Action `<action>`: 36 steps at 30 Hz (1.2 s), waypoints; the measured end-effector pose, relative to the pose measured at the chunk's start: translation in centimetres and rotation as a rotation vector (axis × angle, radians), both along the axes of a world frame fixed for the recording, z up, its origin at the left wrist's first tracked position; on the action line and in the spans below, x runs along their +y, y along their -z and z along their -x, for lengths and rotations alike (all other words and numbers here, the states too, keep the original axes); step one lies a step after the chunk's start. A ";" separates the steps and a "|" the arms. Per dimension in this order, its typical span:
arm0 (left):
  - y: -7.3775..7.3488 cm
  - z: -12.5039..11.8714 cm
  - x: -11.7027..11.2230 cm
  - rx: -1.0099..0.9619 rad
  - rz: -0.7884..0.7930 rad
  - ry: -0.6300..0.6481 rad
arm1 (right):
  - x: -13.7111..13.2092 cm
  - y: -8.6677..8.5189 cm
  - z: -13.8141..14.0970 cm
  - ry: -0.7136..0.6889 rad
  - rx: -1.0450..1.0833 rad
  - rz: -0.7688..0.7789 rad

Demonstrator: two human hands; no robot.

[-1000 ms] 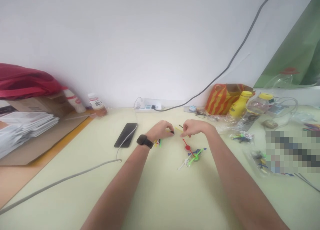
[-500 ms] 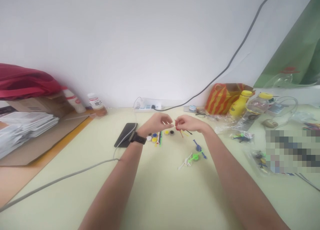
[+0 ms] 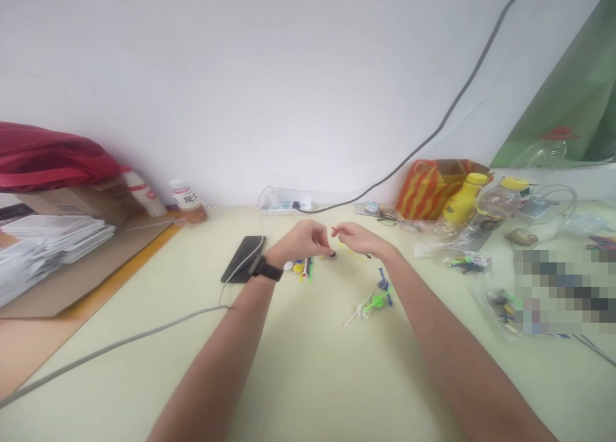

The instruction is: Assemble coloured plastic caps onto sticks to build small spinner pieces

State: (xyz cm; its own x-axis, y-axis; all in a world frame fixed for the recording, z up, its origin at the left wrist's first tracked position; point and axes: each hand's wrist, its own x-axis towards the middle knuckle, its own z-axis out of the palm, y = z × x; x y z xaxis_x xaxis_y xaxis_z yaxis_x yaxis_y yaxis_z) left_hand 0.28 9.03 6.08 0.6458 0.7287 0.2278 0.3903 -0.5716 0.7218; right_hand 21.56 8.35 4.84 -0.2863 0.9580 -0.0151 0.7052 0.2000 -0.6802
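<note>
My left hand point(image 3: 303, 242), with a black watch on its wrist, hovers over small coloured caps point(image 3: 297, 267) and sticks on the pale green table point(image 3: 308, 365). Its fingers are curled in a pinch around something too small to name. My right hand point(image 3: 359, 238) faces it a few centimetres away and pinches a thin red stick point(image 3: 335, 229) between thumb and fingers. A yellow stick point(image 3: 353, 254) lies under the right hand. Blue, green and white stick pieces point(image 3: 373, 301) lie nearer me by the right forearm.
A black phone point(image 3: 243, 258) on a white cable lies left of the hands. A power strip point(image 3: 286, 204) sits at the wall. Stacked papers point(image 3: 43, 237), a box and a bottle point(image 3: 187, 200) stand left. A striped bag point(image 3: 433, 188), yellow bottles and plastic bags crowd the right.
Both hands rose off the table and came together. The right hand picked up the red stick that lay by the blue and green pieces, and now holds it higher.
</note>
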 end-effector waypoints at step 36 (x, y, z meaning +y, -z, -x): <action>1.8 0.9 1.2 0.263 -0.198 -0.050 | -2.1 -5.5 -6.0 0.059 -0.302 0.043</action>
State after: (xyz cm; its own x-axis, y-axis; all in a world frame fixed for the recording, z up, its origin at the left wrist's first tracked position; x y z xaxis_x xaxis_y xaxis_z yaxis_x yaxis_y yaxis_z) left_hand -0.66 10.26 4.32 0.6659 0.7191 0.1986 0.5793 -0.6662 0.4697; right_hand 27.56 6.26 10.36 -0.2068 0.9695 -0.1319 0.8861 0.1284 -0.4453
